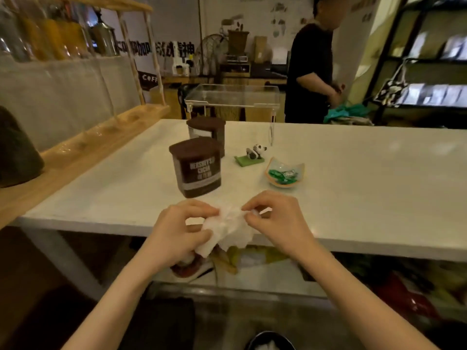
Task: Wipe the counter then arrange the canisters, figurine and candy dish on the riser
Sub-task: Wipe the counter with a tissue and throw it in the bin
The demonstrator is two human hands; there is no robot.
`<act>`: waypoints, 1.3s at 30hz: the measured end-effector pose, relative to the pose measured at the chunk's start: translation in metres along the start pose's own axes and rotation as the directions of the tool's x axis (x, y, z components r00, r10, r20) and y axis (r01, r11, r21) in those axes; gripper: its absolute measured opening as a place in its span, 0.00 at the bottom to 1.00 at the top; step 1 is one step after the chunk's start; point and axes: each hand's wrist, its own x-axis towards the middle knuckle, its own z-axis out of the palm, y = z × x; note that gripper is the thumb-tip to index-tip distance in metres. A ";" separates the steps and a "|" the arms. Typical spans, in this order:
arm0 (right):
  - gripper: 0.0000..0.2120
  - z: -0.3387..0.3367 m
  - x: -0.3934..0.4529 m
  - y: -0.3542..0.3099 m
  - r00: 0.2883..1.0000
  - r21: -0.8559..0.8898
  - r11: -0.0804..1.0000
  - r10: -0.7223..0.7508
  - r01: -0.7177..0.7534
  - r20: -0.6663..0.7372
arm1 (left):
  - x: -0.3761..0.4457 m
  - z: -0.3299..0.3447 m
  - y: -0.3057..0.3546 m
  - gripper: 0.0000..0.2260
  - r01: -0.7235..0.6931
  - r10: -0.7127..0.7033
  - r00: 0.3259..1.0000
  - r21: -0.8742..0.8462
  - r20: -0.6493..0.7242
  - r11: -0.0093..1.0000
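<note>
Both my hands hold a crumpled white paper towel (230, 231) over the front edge of the white counter (353, 188). My left hand (177, 231) grips its lower left part; my right hand (275, 218) pinches its upper right corner. Just beyond stands a brown cocoa canister (195, 168), with a second brown canister (207, 132) behind it. A panda figurine (254, 155) on a green base sits to their right. A small candy dish (284, 174) with green-wrapped sweets lies right of the figurine. A clear acrylic riser (232, 97) stands at the counter's far edge.
A wooden shelf (75, 150) with jars runs along the left side. A person in a black shirt (310, 69) stands beyond the counter at the back right. Black shelving (417, 59) fills the far right. Bags and clutter lie on the shelf under the counter.
</note>
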 end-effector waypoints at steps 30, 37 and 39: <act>0.09 0.223 -0.300 0.470 0.324 0.054 0.320 0.922 -0.946 0.213 | -0.108 0.488 -0.341 0.12 0.435 -0.564 0.718 0.370 0.409 0.821; 0.15 0.334 -0.317 0.569 0.294 0.042 0.294 0.913 -0.955 0.283 | -0.102 0.578 -0.437 0.13 0.435 -0.604 0.666 0.430 0.437 0.791; 0.16 0.352 -0.318 0.581 0.307 0.012 0.320 0.896 -0.947 0.320 | -0.101 0.596 -0.458 0.13 0.437 -0.617 0.637 0.442 0.462 0.783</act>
